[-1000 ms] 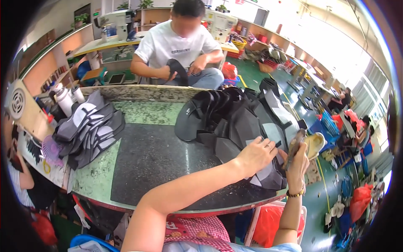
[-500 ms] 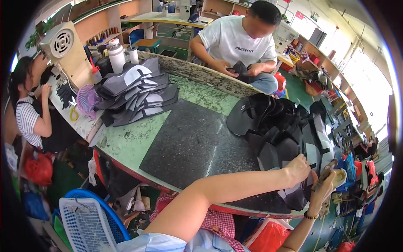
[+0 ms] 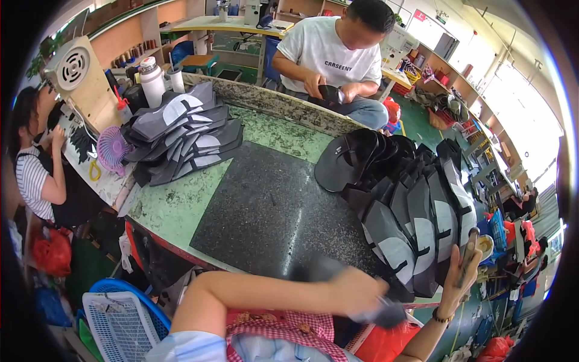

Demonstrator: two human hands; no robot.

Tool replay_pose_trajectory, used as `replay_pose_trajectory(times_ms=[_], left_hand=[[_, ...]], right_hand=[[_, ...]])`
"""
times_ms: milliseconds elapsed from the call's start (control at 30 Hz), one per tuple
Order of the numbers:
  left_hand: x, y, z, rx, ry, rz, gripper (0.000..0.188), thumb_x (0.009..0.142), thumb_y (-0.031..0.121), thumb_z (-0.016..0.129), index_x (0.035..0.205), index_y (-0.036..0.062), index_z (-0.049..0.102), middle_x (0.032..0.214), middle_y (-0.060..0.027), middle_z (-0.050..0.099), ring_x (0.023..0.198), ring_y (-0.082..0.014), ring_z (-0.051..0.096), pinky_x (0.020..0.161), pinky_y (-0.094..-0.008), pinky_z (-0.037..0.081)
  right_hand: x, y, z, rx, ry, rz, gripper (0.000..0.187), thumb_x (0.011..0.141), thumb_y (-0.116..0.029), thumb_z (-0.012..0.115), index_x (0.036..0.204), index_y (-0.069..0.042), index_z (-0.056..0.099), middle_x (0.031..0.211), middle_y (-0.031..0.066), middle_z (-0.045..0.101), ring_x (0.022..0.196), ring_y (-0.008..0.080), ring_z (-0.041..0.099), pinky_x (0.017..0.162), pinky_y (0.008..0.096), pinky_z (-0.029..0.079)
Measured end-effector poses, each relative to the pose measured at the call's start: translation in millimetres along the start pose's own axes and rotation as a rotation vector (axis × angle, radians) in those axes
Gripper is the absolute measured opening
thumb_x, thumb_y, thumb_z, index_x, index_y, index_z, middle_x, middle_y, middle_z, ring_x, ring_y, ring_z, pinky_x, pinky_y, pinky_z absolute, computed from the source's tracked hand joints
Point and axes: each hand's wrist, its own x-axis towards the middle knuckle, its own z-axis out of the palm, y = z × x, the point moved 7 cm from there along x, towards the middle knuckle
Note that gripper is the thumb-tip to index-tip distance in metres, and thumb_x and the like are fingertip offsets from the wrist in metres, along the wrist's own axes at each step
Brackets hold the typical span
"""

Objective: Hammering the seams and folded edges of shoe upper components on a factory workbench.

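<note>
My left hand [image 3: 356, 292], smeared by motion, is above the near edge of the table, closed on a dark grey piece [image 3: 389, 315] with a light patch, also blurred. My right hand [image 3: 456, 274], a beaded bracelet on its wrist, is closed on a narrow metal tool [image 3: 467, 259] with a rounded end; its exact kind is unclear. Beside that hand lies a fanned pile of dark grey pieces [image 3: 395, 226] with light grey patches and small black tabs. Behind the pile are black, curved, cap-like pieces [image 3: 341, 163].
A dark mat [image 3: 259, 208] covers the middle of the green table [image 3: 163, 208]. At the left are another stack of grey pieces [image 3: 181, 136], a purple fan [image 3: 113, 149] and a white bottle [image 3: 152, 81]. Across the table sits a co-worker [image 3: 332, 60] handling a black piece; another person [image 3: 39, 169] works at far left.
My left hand has moved left and toward me from the pile, carrying a dark grey piece. My right hand stays near the pile with the tool. The view has shifted slightly.
</note>
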Motion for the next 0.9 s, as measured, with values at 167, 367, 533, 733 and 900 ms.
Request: replay_pose_trajectory(times_ms=[167, 367, 533, 733, 900], left_hand=[[-103.8, -107.8, -10.0, 0.115, 0.151, -0.300, 0.047, 0.086, 0.056, 0.061, 0.091, 0.0092, 0.064, 0.066, -0.0163, 0.065, 0.064, -0.0365, 0.067, 0.057, -0.0457, 0.051], [-158.3, -129.9, -44.5, 0.090, 0.160, -0.414, 0.035, 0.087, 0.043, 0.066, 0.093, 0.0085, 0.065, 0.093, -0.0096, 0.066, 0.082, -0.0347, 0.066, 0.071, -0.0479, 0.051], [-147.2, -114.6, -35.1, 0.119, 0.231, -0.259, 0.029, 0.083, 0.033, 0.072, 0.096, 0.0083, 0.065, 0.099, -0.0102, 0.063, 0.097, -0.0304, 0.061, 0.085, -0.0418, 0.047], [-127.1, -117.1, -15.7, 0.172, 0.137, -0.317, 0.031, 0.079, 0.033, 0.074, 0.091, 0.0084, 0.061, 0.087, -0.0101, 0.061, 0.084, -0.0320, 0.062, 0.074, -0.0419, 0.050], [-120.8, -115.9, -36.4, 0.269, -0.006, -0.432, 0.035, 0.076, 0.037, 0.076, 0.084, 0.0058, 0.060, 0.077, -0.0121, 0.064, 0.082, -0.0321, 0.065, 0.070, -0.0433, 0.051]], right_hand=[[-55.4, -87.3, 22.9, 0.558, -0.646, -0.110, 0.026, 0.074, -0.010, 0.080, 0.091, -0.005, 0.061, 0.070, 0.0084, 0.062, 0.060, 0.0197, 0.061, 0.056, 0.0318, 0.048], [-129.2, -180.2, 61.5, 0.732, -1.132, -0.574, 0.021, 0.087, -0.029, 0.070, 0.098, -0.012, 0.065, 0.075, 0.0067, 0.064, 0.063, 0.0295, 0.064, 0.050, 0.0385, 0.049], [-147.3, -188.8, 64.5, 0.604, -1.232, -0.550, 0.025, 0.089, -0.033, 0.066, 0.095, -0.010, 0.057, 0.078, 0.0096, 0.066, 0.068, 0.0331, 0.066, 0.053, 0.0436, 0.050], [-133.1, -177.4, 67.3, 0.672, -1.127, -0.414, 0.022, 0.088, -0.027, 0.068, 0.093, -0.010, 0.056, 0.077, 0.0107, 0.064, 0.067, 0.0341, 0.065, 0.053, 0.0434, 0.050], [-136.3, -179.1, 74.2, 0.623, -1.157, -0.382, 0.022, 0.089, -0.022, 0.065, 0.096, -0.008, 0.050, 0.076, 0.0138, 0.062, 0.064, 0.0359, 0.064, 0.052, 0.0432, 0.049]])
